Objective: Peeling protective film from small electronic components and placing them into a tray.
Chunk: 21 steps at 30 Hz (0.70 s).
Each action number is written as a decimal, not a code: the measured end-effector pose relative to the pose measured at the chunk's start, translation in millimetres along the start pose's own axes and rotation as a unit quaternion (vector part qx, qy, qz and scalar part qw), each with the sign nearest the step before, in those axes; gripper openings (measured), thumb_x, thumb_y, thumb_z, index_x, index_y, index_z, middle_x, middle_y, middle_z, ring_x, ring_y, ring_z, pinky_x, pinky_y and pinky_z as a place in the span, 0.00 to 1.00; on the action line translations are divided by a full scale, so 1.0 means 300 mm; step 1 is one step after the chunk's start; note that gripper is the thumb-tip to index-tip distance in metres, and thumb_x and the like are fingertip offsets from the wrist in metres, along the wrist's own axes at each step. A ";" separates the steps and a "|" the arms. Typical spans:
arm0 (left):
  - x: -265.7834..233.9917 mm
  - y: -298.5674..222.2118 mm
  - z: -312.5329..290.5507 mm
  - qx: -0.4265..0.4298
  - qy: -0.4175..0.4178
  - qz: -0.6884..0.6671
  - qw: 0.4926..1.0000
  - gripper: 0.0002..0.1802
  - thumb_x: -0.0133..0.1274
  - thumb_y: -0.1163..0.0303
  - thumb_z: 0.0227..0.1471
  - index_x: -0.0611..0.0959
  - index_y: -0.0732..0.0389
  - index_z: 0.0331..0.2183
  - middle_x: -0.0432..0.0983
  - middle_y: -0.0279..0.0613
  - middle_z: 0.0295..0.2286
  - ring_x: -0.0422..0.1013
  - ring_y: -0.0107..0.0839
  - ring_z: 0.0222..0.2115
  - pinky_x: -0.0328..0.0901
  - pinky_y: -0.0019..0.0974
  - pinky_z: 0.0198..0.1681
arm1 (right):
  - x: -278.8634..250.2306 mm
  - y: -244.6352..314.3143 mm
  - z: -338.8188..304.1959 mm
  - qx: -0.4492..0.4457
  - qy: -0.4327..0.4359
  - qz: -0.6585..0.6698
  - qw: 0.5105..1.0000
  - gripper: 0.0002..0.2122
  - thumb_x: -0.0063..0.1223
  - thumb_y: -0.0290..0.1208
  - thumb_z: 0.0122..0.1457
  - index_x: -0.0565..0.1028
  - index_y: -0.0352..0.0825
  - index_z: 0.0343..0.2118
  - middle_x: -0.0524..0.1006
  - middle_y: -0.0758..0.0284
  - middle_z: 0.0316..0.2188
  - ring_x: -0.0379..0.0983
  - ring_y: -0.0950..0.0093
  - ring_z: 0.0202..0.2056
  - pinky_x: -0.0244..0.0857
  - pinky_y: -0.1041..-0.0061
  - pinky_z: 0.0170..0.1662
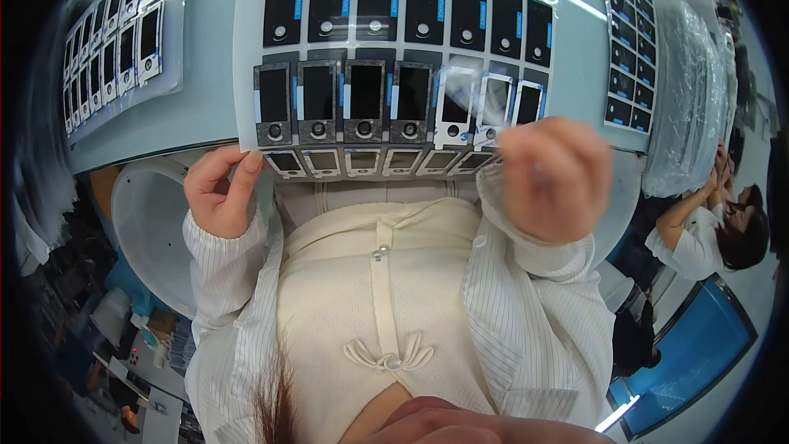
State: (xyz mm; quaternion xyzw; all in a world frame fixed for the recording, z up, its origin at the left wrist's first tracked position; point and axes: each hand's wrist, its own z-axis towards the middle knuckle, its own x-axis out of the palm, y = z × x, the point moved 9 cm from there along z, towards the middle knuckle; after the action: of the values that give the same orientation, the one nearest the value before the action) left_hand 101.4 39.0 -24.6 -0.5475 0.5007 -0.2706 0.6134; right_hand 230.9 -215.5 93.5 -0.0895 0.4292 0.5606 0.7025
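A pale grey-blue worktable [205, 107] fills the upper part of the view, with the person seated close against its near edge. Straight ahead lies a clear plastic tray [246, 57] holding rows of small flat rectangular parts [366, 92], each with a dark window and a round button; the near row overhangs the table edge. The left hand [218, 193] pinches the tray's near left corner, thumb and forefinger closed on the sheet's rim. The right hand [552, 177] is blurred at the tray's near right end, just beside the pale-framed parts [497, 103]; its fingers look curled, but I cannot tell whether they grasp anything. The step in hand seems to be steadying the tray while working along the row nearest the body, perhaps lifting or peeling something at the right end. The next move likely calls for a firm hold on the corner so the thin tray does not slide or buckle, and a careful fingertip grip on one part without disturbing its neighbours. More loaded trays [115, 41] lie to the left and far right, a stack of wrapped trays [690, 74] stands at the right, and another person [723, 230] works beyond it.
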 end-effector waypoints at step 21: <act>-0.007 0.014 -0.011 -0.019 -0.015 -0.004 1.000 0.07 0.54 0.74 0.50 0.79 0.69 0.31 0.75 0.38 0.23 0.69 0.22 0.24 0.62 0.24 0.28 | 0.080 -0.055 -0.011 0.047 0.062 0.061 0.995 0.07 0.61 0.20 0.43 0.75 0.33 0.27 0.72 0.65 0.26 0.69 0.76 0.23 0.61 0.82 0.24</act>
State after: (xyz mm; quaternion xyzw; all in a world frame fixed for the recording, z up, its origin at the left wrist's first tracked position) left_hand 96.8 40.7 -27.5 -0.5649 0.4944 -0.2551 0.6094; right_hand 243.5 -206.4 68.8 -0.0642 0.5028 0.5750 0.6422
